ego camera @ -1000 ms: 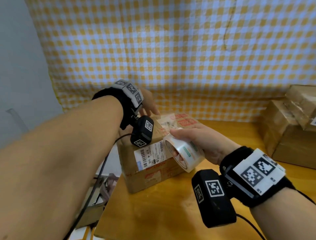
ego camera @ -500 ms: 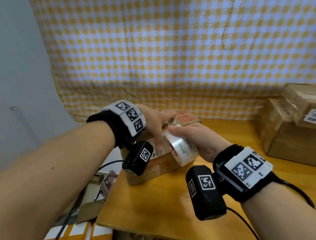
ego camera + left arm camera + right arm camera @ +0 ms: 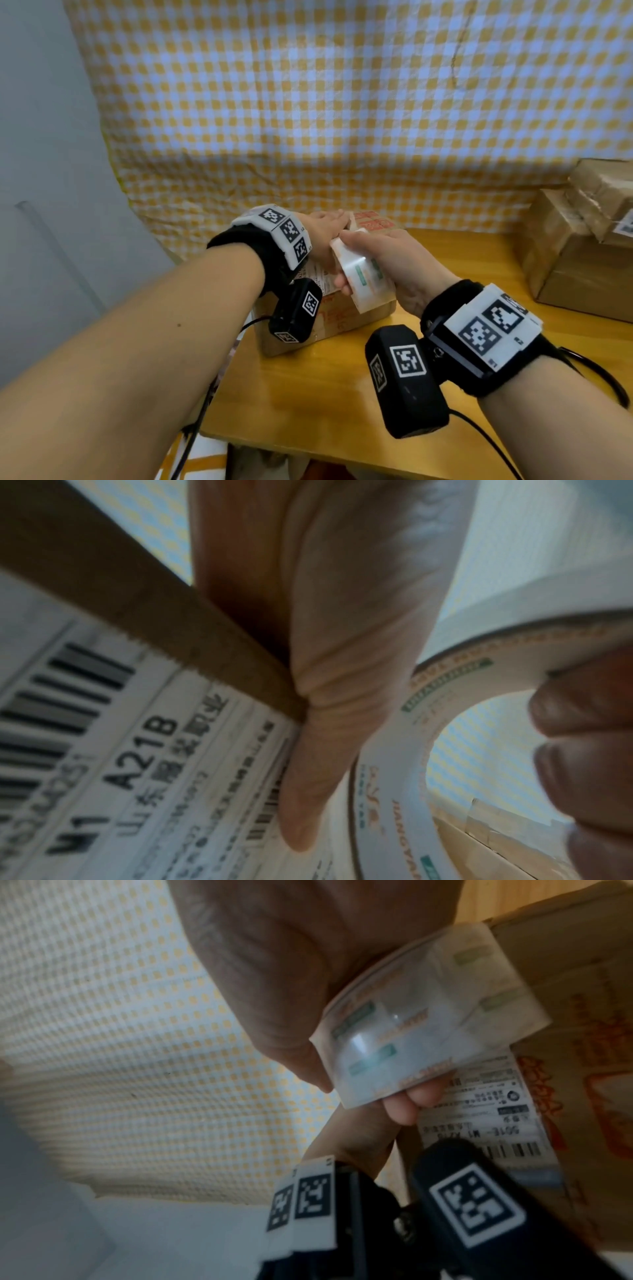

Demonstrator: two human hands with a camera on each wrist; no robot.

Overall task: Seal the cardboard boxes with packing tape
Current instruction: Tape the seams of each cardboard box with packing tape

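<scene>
Cardboard box (image 3: 342,315) sits at the tabletop's (image 3: 342,394) near-left corner, apparently not yet taped. Right hand (image 3: 404,263) grips the tape roll (image 3: 363,277) over it; left hand (image 3: 318,236) presses flat, fingers at the roll. Sealing looks barely begun; more boxes (image 3: 582,246) wait far right.

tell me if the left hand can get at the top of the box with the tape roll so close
Probably yes. The left hand already lies flat on the box top by the shipping label. The tape roll, gripped by the right hand, sits beside it, not over it.
</scene>
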